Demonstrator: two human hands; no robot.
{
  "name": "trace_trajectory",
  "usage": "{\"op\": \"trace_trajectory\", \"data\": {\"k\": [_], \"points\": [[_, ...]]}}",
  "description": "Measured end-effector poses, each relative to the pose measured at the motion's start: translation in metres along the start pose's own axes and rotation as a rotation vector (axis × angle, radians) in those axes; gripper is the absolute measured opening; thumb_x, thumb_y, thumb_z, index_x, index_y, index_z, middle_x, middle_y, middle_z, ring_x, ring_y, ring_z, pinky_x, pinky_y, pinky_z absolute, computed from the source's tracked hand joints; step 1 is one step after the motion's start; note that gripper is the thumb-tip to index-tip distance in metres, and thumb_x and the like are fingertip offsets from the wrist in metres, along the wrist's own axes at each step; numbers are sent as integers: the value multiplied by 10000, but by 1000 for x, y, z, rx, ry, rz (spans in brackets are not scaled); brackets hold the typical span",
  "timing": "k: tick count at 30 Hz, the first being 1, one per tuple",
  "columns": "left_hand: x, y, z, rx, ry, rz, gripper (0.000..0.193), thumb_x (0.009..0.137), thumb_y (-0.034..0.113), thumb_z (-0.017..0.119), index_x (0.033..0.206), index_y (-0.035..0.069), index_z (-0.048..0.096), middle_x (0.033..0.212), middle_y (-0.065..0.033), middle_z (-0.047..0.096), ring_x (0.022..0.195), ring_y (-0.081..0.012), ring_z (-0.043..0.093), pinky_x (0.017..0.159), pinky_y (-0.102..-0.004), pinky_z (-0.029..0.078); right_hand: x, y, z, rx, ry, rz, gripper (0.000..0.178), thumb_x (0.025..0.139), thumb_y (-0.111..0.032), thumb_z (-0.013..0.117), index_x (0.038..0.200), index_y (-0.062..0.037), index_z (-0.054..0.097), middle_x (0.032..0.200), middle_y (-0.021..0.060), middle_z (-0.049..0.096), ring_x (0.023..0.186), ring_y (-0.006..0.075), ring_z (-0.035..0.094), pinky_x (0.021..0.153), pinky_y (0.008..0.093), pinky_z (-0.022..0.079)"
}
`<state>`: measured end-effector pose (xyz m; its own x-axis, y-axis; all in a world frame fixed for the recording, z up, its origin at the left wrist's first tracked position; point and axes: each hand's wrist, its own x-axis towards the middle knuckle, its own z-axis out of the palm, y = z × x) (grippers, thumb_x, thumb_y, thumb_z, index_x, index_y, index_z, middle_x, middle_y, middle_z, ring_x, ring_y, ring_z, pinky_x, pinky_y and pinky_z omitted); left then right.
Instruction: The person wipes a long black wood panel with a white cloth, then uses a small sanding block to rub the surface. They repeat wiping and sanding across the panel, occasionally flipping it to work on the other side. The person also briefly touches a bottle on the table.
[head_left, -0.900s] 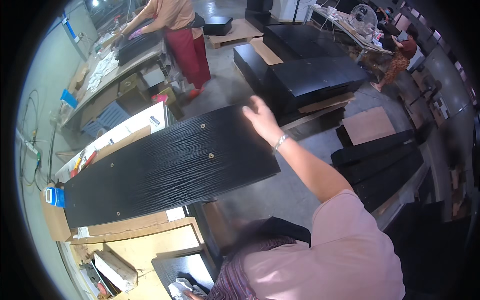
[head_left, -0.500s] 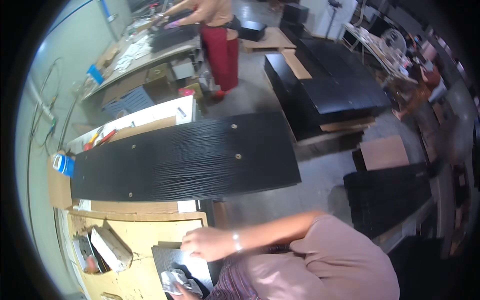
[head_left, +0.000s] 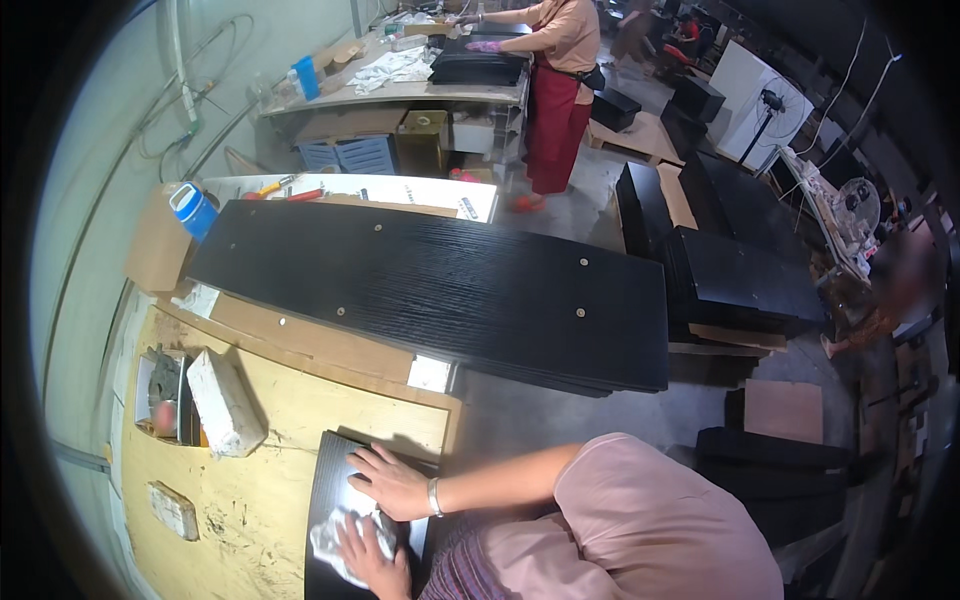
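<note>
A dark board (head_left: 345, 455) with a fine grain lies on the yellow worktop in front of me. My right hand (head_left: 395, 487), with a metal band at the wrist, rests flat on it, fingers spread. Just below, my left hand (head_left: 372, 560) presses a crumpled white cloth (head_left: 328, 540) against the board's surface, its fingers over the cloth. My forearm and body cover the board's right side. Beyond my hands, a stack of long black panels (head_left: 440, 280) shows several round metal fittings on its top face.
On the yellow worktop (head_left: 300, 400) are a whitish block (head_left: 225, 400), a smaller block (head_left: 173, 510) and an open box (head_left: 160, 395). A blue jug (head_left: 193, 210) stands by the panels' left end. Another person (head_left: 560, 90) works at the far table. More black panels (head_left: 740, 270) are stacked at right.
My view has shifted, so the panels and worktop sit differently in it. My right hand has gone from loosely curled to spread flat on the board. My left hand now lies over the cloth.
</note>
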<state>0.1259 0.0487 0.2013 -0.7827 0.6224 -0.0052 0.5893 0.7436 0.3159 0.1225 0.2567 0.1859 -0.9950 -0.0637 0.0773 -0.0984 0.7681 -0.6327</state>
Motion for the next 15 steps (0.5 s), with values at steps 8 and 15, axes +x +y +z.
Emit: {"op": "trace_trajectory", "data": {"k": [8,15], "points": [[-104,-118,-26,116,214,-74,708,667,208,754,1337,51,590,1488,-264,465,1378,-511,412,1133,-638,319,-2,-18,19,-132,110,68,574,922,-254,624,1419,2,494,1584,284,312,1507,467,221,1252,573,157],[-113,-99,-26,88,149,-89,740,623,179,797,1336,130,606,1535,-173,443,1439,-454,352,1167,-640,267,3,-28,22,-395,171,22,538,895,-294,635,1337,-4,534,1516,298,401,1449,468,344,1189,591,275]]}}
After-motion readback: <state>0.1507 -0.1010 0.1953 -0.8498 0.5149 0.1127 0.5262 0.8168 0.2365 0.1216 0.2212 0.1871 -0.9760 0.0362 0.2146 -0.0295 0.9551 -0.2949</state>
